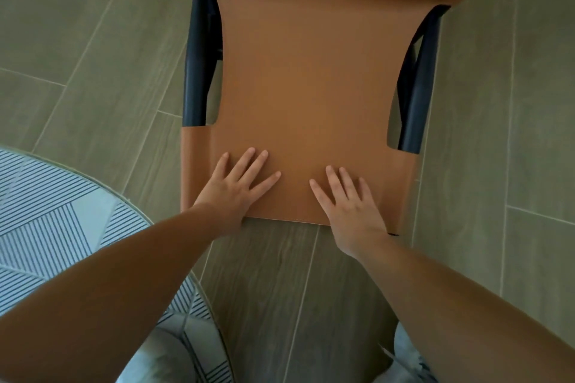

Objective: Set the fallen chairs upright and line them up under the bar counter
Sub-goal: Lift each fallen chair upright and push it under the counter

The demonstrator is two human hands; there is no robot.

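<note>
Underfoot, the grey-green plank-tile floor [93, 40] fills most of your view, running bare past the chair on both sides and back toward you at 6 o'clock between your forearms. Next in size, the tan leather chair [311, 87] sits at the centre and reaches up to 12 o'clock, where it broadens and leaves the picture; from this angle you cannot tell which panel faces you or whether the chair stands upright. Its near edge lies straight across just below centre, with open floor right beneath it. At 8 o'clock a round striped rug [46, 211] curves in, its rim just beside the chair's near left corner and passing under your left forearm. Dark frame legs show at the chair's flanks, one black leg [200, 50] at 10 o'clock and the other black leg [415, 90] at 3 o'clock, each with a gap between it and the panel. Your left hand [236, 186] lies flat on the leather near the lower edge, fingers straight and spread, grasping nothing. Your right hand [351, 202] lies flat just beside it, fingers spread and pointing up the panel, heel over the edge, also gripping nothing; the two hands are near but not touching.
</note>
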